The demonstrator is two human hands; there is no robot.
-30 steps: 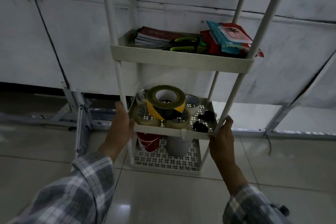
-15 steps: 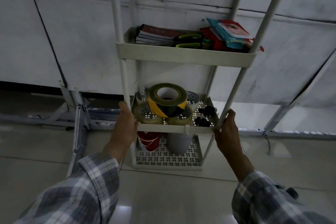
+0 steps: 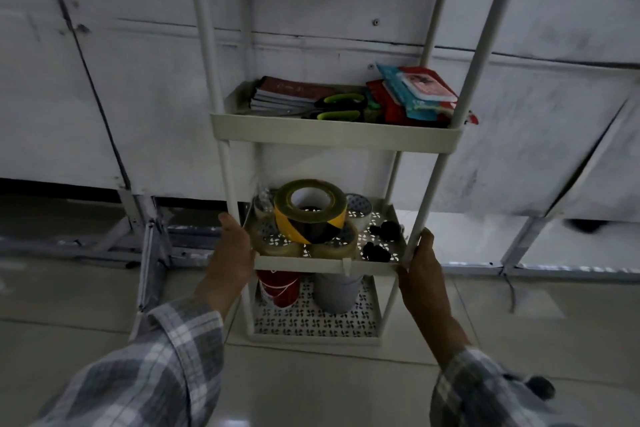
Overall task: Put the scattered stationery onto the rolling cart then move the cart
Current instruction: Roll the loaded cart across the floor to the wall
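Head view: booklet (image 3: 428, 84) on cart (image 3: 332, 137) looks illegible.

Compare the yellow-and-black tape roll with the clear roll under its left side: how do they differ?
The yellow-and-black tape roll is opaque and striped; the clear tape roll is translucent, tinted amber. The yellow-and-black tape roll sits on top of the stack; the clear tape roll sits on the shelf floor. The yellow-and-black one looks taller than the clear one. Both lie flat, core upward, on the middle shelf of the rolling cart.
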